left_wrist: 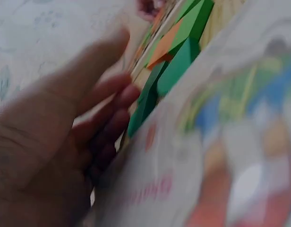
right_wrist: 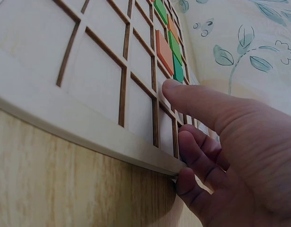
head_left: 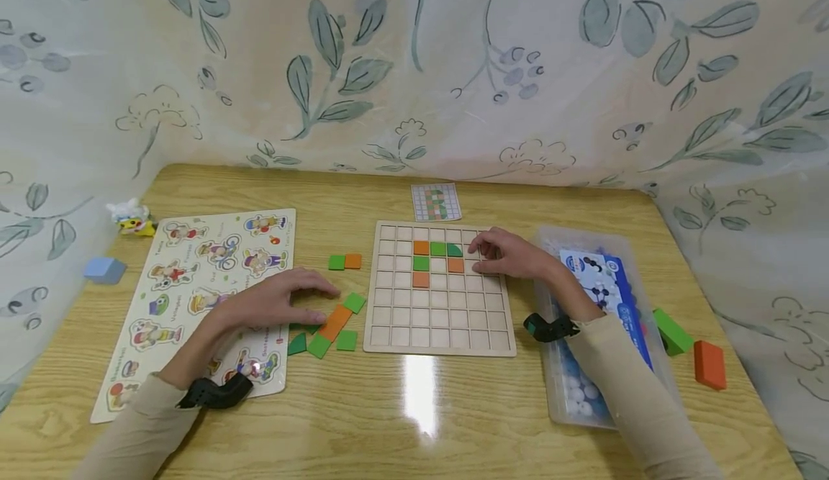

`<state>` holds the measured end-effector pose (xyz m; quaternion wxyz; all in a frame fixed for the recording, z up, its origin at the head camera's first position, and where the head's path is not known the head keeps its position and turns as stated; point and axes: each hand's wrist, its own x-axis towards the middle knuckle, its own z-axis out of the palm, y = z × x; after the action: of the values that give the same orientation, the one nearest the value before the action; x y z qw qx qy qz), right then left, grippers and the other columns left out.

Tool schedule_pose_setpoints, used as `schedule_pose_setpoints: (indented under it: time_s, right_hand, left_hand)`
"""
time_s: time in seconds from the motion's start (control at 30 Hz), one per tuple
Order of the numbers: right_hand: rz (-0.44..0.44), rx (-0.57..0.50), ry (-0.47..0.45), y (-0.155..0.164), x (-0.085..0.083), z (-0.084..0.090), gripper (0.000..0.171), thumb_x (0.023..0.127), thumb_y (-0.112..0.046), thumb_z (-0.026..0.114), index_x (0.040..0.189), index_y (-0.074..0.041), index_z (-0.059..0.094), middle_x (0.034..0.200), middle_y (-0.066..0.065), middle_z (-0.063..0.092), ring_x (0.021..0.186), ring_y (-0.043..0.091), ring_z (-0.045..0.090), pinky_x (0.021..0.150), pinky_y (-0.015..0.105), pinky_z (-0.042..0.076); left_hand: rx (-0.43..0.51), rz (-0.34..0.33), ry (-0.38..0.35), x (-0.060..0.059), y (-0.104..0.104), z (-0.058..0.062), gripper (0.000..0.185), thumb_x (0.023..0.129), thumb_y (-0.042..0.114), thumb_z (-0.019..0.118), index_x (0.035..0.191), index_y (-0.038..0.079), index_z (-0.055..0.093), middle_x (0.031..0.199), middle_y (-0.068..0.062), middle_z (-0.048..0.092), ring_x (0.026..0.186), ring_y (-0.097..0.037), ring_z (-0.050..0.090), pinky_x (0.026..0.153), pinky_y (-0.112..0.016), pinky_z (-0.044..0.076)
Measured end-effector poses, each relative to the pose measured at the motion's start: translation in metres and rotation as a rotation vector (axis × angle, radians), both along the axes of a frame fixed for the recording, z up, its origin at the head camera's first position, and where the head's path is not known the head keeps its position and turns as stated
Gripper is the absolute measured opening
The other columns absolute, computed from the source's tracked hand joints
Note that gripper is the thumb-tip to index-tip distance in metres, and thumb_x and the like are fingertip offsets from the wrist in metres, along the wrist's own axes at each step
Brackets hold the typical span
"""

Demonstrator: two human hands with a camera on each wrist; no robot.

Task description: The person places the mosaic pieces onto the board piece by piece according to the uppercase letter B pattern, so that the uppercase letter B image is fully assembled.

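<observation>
A wooden grid board (head_left: pixel 440 322) lies mid-table with several orange and green tiles in its upper cells. Among them are a dark green round-cornered tile (head_left: pixel 455 250) and, just below it, an orange tile (head_left: pixel 456 265). My right hand (head_left: pixel 508 253) is over the board's right edge, its thumb (right_wrist: pixel 183 94) close to those two tiles and nothing between the fingers. To the left, my left hand (head_left: pixel 278 299) is loosely spread over the picture board's edge. Its fingertips are beside a loose group of tiles, including an orange tile (head_left: pixel 335 322) and a green tile (head_left: pixel 354 302); it holds nothing.
Behind the grid board lies a small pattern card (head_left: pixel 436 201). A picture puzzle board (head_left: pixel 162 250) is under the left forearm. At right stands a plastic box (head_left: pixel 550 394), with a green block (head_left: pixel 672 332) and a red block (head_left: pixel 710 365) beyond. A blue block (head_left: pixel 105 270) sits far left.
</observation>
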<state>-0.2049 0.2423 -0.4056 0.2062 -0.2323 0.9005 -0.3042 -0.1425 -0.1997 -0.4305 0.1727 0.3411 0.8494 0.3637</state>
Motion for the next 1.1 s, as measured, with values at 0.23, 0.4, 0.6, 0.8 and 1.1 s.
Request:
schedule_pose_setpoints:
  time_s: [0.23, 0.4, 0.6, 0.8, 1.1]
  right_hand:
    - [0.016, -0.022, 0.004, 0.001, -0.001, -0.003, 0.026, 0.091, -0.018, 0.069, 0.114, -0.007, 0.062, 0.101, 0.011, 0.052, 0.092, 0.021, 0.046, 0.081, 0.034, 0.041]
    - [0.022, -0.029, -0.007, -0.001, 0.0, -0.005, 0.026, 0.091, -0.018, 0.069, 0.114, -0.007, 0.063, 0.1, 0.011, 0.052, 0.091, 0.021, 0.045, 0.081, 0.034, 0.041]
    - [0.016, -0.027, -0.008, -0.001, 0.0, -0.007, 0.027, 0.09, -0.019, 0.069, 0.114, -0.007, 0.063, 0.1, 0.01, 0.052, 0.091, 0.02, 0.044, 0.08, 0.034, 0.041]
    - [0.023, -0.033, 0.001, 0.001, -0.003, -0.009, 0.027, 0.092, -0.02, 0.068, 0.115, -0.007, 0.062, 0.101, 0.011, 0.052, 0.091, 0.02, 0.045, 0.079, 0.033, 0.04]
    - [0.017, -0.037, 0.007, 0.003, -0.002, -0.005, 0.026, 0.092, -0.021, 0.068, 0.114, -0.007, 0.062, 0.1, 0.01, 0.052, 0.092, 0.02, 0.045, 0.079, 0.032, 0.041]
  left_hand:
    - [-0.056, 0.065, -0.026, 0.001, 0.015, 0.007, 0.043, 0.088, 0.036, 0.071, 0.126, 0.017, 0.064, 0.113, 0.004, 0.064, 0.1, -0.011, 0.057, 0.087, -0.029, 0.047]
    - [-0.035, 0.095, -0.106, 0.005, 0.025, 0.011, 0.043, 0.091, 0.03, 0.069, 0.127, 0.007, 0.063, 0.114, -0.006, 0.064, 0.099, -0.016, 0.056, 0.084, -0.029, 0.047]
    - [-0.036, 0.115, -0.121, 0.007, 0.04, 0.011, 0.044, 0.089, 0.031, 0.07, 0.127, 0.009, 0.064, 0.122, -0.011, 0.061, 0.103, -0.021, 0.056, 0.085, -0.033, 0.046]
    - [-0.044, 0.11, -0.079, 0.006, 0.046, 0.009, 0.041, 0.086, 0.027, 0.074, 0.123, 0.011, 0.066, 0.112, -0.008, 0.059, 0.084, -0.016, 0.041, 0.069, -0.028, 0.033]
    - [-0.062, 0.156, 0.027, 0.011, 0.056, 0.011, 0.033, 0.085, 0.02, 0.071, 0.117, 0.012, 0.069, 0.106, -0.008, 0.058, 0.081, -0.015, 0.043, 0.068, -0.028, 0.034]
